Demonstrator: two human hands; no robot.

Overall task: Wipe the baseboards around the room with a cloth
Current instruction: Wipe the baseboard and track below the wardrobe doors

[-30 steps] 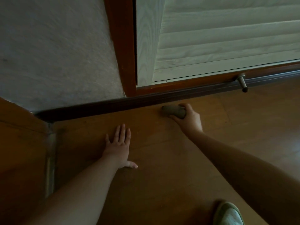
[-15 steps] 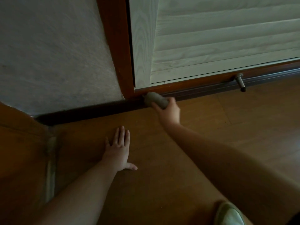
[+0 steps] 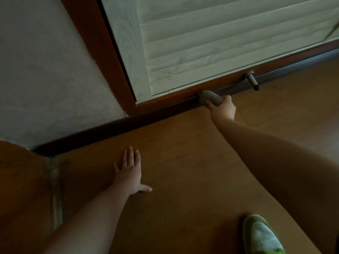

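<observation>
I see my right hand (image 3: 222,109) up at about one o'clock, fingers curled tight around a small grey cloth (image 3: 211,98). The cloth is bunched into a lump and pressed against the dark baseboard (image 3: 102,130) – right under the pale slatted door (image 3: 211,43). A little metal door stopper (image 3: 252,80) sticks out from the board just past the cloth, at two o'clock. My left hand (image 3: 129,172) lies flat on the brown wooden floor (image 3: 183,162) near the middle, fingers straight, thumb out to the side – it holds nothing. Down at five o'clock I can see the toe of a green and white shoe (image 3: 261,237). A rough grey wall (image 3: 51,74) fills the ten o'clock side.
</observation>
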